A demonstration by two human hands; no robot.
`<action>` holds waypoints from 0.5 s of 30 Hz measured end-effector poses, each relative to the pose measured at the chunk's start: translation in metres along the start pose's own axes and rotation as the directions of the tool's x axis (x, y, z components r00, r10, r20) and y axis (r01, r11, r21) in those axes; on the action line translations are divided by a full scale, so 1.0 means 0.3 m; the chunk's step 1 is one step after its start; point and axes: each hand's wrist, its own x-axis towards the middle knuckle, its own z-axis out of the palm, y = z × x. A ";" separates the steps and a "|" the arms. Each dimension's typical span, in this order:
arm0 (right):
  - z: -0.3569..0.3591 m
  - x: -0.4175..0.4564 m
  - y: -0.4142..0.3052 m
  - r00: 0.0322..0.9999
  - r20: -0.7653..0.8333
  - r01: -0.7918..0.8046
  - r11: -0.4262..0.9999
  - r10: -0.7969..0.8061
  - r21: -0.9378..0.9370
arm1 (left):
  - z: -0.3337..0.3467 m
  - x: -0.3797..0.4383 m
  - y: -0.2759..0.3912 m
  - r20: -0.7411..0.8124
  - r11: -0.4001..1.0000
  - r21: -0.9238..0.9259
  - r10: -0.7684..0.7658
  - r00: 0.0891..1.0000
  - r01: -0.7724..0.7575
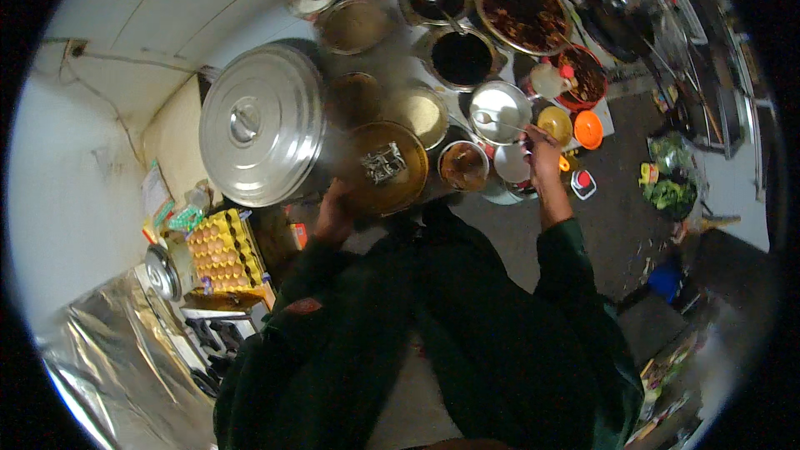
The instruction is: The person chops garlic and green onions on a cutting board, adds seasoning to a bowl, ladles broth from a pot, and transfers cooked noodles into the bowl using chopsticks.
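Observation:
My right hand (542, 153) grips the handle of a metal spoon (484, 118), whose bowl is over a round metal pot with white contents (507, 100). At the near left edge of a large brownish round container (415, 190) rests my left hand (334, 215); its fingers are partly blurred, so its grip is unclear. Inside that container lies a crumpled silvery and black packet (382, 164). Between my hands stands a tub with brown paste (464, 165). Behind it is a bowl of pale yellowish grains or powder (420, 114).
A large metal lid (269, 112) stands at the left, above egg trays (225, 250). Dark sauce pots (461, 57) and a wide pan of dark red food (524, 9) fill the back. An orange cup (588, 129) and a red-capped jar (583, 184) are right of my right hand.

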 end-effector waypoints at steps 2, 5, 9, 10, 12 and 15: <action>0.009 -0.040 -0.032 1.000 0.022 0.021 1.000 -0.021 0.007 | 0.067 -0.033 0.032 -0.008 1.000 0.029 -0.003 1.000 0.003; 0.111 -0.138 -0.097 0.990 0.114 0.080 0.997 -0.079 -0.003 | 0.128 -0.067 0.053 0.003 0.997 -0.062 0.047 0.999 -0.046; 0.333 -0.282 -0.140 0.933 0.348 0.114 0.993 -0.094 -0.038 | 0.086 -0.101 0.046 -0.021 0.983 -0.171 0.070 0.997 -0.072; 0.387 -0.309 -0.132 0.902 0.424 0.143 0.983 -0.080 -0.118 | 0.075 -0.111 0.047 -0.015 0.978 -0.186 0.095 0.995 -0.096; 0.478 -0.331 -0.074 0.765 0.610 0.453 0.847 -0.207 -0.280 | 0.054 -0.137 0.049 -0.007 0.966 -0.216 0.147 0.989 -0.145; 0.619 -0.260 -0.005 0.560 0.685 0.818 0.440 -0.466 -0.369 | -0.013 -0.179 0.036 -0.042 0.944 -0.241 0.221 0.974 -0.224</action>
